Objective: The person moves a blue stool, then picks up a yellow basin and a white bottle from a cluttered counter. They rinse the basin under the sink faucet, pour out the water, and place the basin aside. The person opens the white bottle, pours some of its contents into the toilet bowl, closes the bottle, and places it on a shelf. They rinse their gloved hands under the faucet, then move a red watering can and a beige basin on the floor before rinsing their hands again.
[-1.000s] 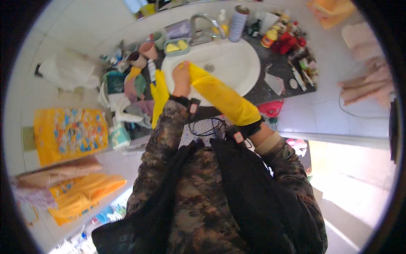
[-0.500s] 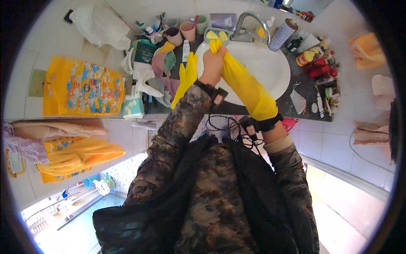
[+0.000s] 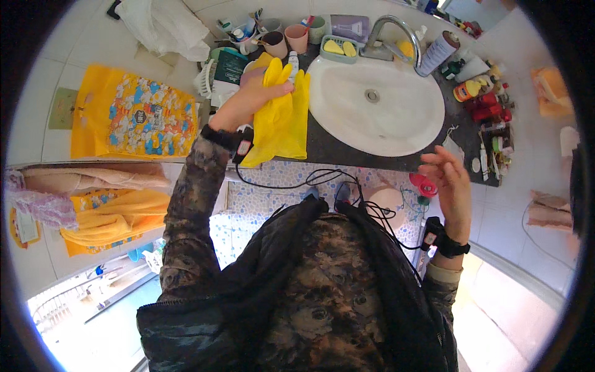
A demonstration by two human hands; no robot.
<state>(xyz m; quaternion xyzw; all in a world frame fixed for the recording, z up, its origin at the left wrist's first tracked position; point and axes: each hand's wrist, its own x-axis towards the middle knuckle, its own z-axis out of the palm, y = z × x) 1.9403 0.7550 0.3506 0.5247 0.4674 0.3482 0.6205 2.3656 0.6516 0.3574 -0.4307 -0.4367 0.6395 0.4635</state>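
Two yellow rubber gloves (image 3: 279,124) hang over the dark counter's left part and its front edge. My left hand (image 3: 251,98) is closed on them, its thumb across the upper part. Bare and apart from everything, my right hand (image 3: 451,185) is in front of the counter's right part with its fingers loosely spread. Between the two hands lies the white oval sink (image 3: 396,133), its drain showing. Part of the cloths on the counter is hidden behind the gloves.
A curved metal faucet (image 3: 396,28) stands behind the sink, beside a soap dish (image 3: 339,49) with yellow sponges. Cups (image 3: 296,38) with toothbrushes fill the back left. A spray can (image 3: 439,53) and several bottles (image 3: 483,102) line the right. Black cables (image 3: 322,177) hang before me.
The glove that covered my right hand is off, and both gloves are together in my left hand. My left hand moved left; my right hand moved right, away from it.
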